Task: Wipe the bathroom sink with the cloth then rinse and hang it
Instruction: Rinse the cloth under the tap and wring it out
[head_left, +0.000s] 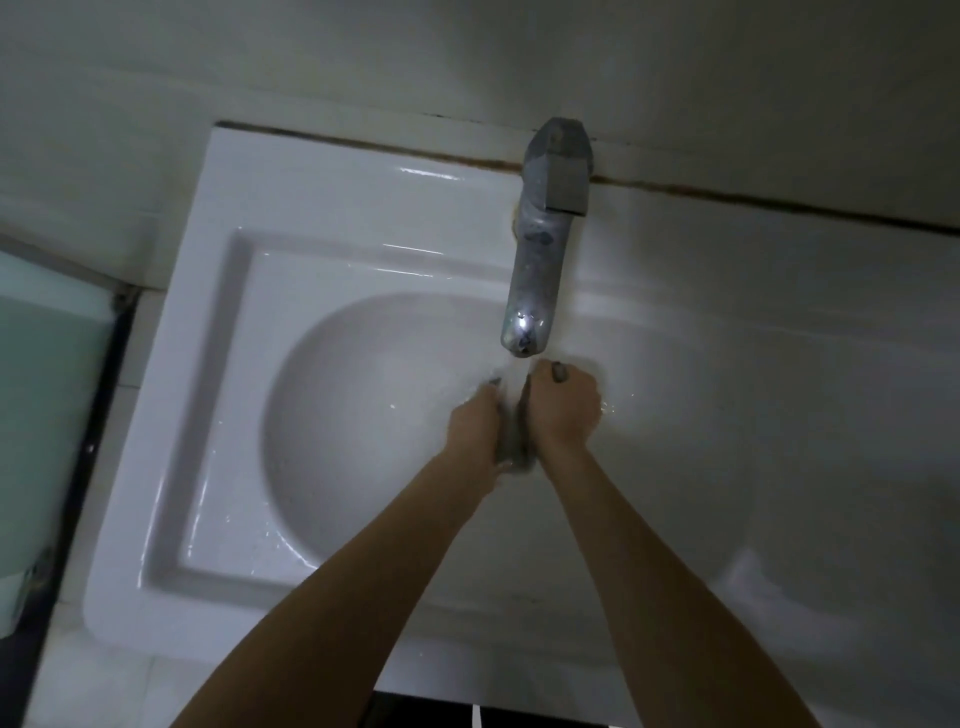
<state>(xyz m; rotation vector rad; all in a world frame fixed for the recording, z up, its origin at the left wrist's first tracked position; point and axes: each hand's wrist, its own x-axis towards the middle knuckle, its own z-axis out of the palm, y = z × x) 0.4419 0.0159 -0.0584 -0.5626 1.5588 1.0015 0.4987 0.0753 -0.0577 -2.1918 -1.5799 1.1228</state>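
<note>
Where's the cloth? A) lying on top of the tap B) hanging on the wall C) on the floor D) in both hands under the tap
D: the left hand and right hand grip the cloth together beneath the tap, with water running onto it.
</note>
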